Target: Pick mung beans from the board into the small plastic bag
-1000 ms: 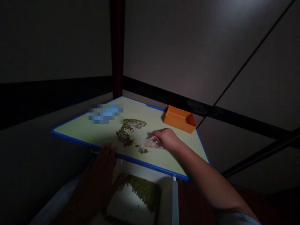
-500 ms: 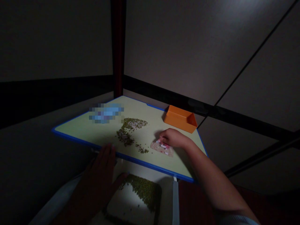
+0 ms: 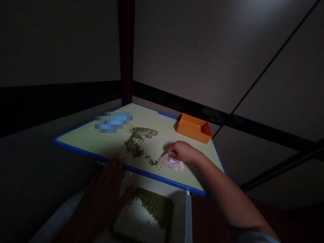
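Observation:
My right hand (image 3: 181, 151) is closed in a pinch on a pink see-through protractor (image 3: 174, 164), its curved edge facing toward me and resting at the tabletop. To its left lie small green beans (image 3: 138, 135), spread in a curved patch, with paler bits among them. The nearest loose beans are at the protractor's left edge. My left hand (image 3: 108, 179) is in shadow at the near blue edge of the pale tabletop (image 3: 88, 143). Its fingers are stretched out with the thumb apart, and nothing shows in it.
An orange open box (image 3: 193, 129) stands at the far right edge of the tabletop. A blurred blue item (image 3: 113, 121) lies at the left. Below the near edge, a pale container (image 3: 134, 216) holds more green beans. Walls rise behind the table.
My right hand has moved the protractor slightly left and toward me, closer to the loose beans. The protractor has turned a little. My left hand stays at the table edge.

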The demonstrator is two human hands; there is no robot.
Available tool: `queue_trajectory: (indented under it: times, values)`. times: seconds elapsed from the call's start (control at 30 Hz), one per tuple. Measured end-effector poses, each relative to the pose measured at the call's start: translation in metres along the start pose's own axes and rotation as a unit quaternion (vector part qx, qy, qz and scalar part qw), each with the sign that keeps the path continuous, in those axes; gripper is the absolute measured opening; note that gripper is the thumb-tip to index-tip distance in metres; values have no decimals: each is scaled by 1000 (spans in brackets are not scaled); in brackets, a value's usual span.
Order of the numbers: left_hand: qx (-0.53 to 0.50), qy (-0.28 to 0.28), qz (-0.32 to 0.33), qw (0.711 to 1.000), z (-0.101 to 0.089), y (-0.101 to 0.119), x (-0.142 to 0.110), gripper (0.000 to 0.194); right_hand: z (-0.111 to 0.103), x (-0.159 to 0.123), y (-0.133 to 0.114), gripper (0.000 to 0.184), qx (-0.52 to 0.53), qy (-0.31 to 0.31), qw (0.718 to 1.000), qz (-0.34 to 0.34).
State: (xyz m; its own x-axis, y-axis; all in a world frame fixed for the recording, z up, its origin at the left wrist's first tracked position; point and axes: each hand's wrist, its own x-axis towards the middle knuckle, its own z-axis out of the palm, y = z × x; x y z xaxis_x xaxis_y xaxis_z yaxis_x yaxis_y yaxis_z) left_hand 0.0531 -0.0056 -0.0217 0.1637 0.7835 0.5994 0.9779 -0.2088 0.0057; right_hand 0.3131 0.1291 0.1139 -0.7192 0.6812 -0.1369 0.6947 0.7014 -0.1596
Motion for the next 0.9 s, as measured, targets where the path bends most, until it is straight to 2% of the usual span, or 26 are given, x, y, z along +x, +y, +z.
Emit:
queue_trajectory:
  times: [0.23,0.47,0.6,0.8,0.9]
  values:
    - [9,-22,-4,1000,-2,0,-1,91,-1,1,-2,24,-28,10,999,36]
    - [1,-8,-8,1000,0,0,-1,92,3,3,-7,25,-62,32,996,58]
    - [-4,-29,-17,999,1,0,-1,93,6,4,-7,26,-67,46,996,40]
    - [4,-6,-7,1000,2,0,0,92,4,2,1,29,-17,27,999,-29]
    - [0,-13,-8,1000,2,-1,1,92,-1,-1,5,24,1,37,999,-28]
